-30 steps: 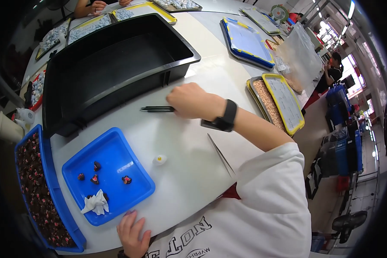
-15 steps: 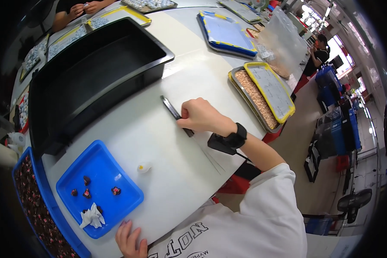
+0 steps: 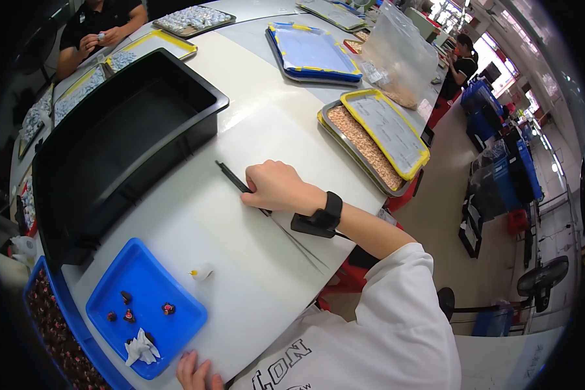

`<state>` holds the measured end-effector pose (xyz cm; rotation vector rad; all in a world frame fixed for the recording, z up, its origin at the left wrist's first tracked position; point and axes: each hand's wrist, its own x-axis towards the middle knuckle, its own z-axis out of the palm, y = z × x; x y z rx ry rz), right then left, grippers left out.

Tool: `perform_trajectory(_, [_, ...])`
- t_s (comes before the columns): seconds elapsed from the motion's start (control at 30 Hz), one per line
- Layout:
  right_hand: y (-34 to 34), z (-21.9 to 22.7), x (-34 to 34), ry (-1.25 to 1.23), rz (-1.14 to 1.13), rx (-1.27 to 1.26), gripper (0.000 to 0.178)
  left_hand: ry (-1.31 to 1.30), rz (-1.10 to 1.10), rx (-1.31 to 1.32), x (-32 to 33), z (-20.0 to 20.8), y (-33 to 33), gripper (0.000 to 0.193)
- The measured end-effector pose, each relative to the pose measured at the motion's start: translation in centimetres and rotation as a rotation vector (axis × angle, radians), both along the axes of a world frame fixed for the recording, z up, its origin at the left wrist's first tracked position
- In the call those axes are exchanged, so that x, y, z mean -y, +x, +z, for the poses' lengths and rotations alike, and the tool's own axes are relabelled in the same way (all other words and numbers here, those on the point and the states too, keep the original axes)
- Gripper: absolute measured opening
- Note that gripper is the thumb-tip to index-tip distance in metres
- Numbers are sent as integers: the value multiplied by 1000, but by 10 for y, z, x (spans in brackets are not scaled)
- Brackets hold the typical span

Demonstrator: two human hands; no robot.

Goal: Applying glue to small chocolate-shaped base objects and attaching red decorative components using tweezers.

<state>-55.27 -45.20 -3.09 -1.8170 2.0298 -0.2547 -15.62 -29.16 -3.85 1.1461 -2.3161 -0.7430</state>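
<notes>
Right hand [image 3: 279,187] clamped on a black tool [image 3: 231,175], left hand [image 3: 198,376] low at the table edge

On my feed the right hand has its thumb and fingers together around the slim black tool, out on the white table [image 3: 182,214]. One end sticks out toward the black bin [image 3: 120,146], the other back toward the body; gripping it mid-length, I judge, balances it and leaves both ends free. Two thin metal prongs [image 3: 285,230] lie just beyond its near end, spreading toward the person. I can't tell whether they join the tool or only lie beside it, nor whether the tool touches the table.

The left hand is partly cut off by my view. Its fingers are slightly apart beside the blue tray's [image 3: 143,273] near corner, with nothing visible in them; to me it looks like a support for the leaning body.

Inside that tray, small dark-and-pink pieces [image 3: 168,308] sit spread out, and a crumpled white tissue [image 3: 142,350] partly covers another; the raised rim probably stops them straying. A small white bottle [image 3: 203,272] with a yellow tip is just beside the tray, placed, I'd guess, for easy reach of either hand
</notes>
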Motion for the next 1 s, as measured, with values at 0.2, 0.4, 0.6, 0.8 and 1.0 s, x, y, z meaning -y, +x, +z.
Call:
perform_trajectory(0.2, [-6,1,-10,-14,28,47,34,13,7,-26,0,3,-1,27])
perform_trajectory(0.4, [-2,13,-25,-78,-11,-7,39,40,-34,-32,3,2,1,26])
perform_trajectory(0.6, [-49,49,-105,-557,-356,12,18,51,16,-27,0,1,2,26])
perform_trajectory(0.8, [-332,15,-259,-620,-1262,-539,52,36,-52,-72,6,1,-1,25])
perform_trajectory(1.0, [-328,-8,-249,-416,-1347,479,35,3,17,-20,-1,-2,2,21])
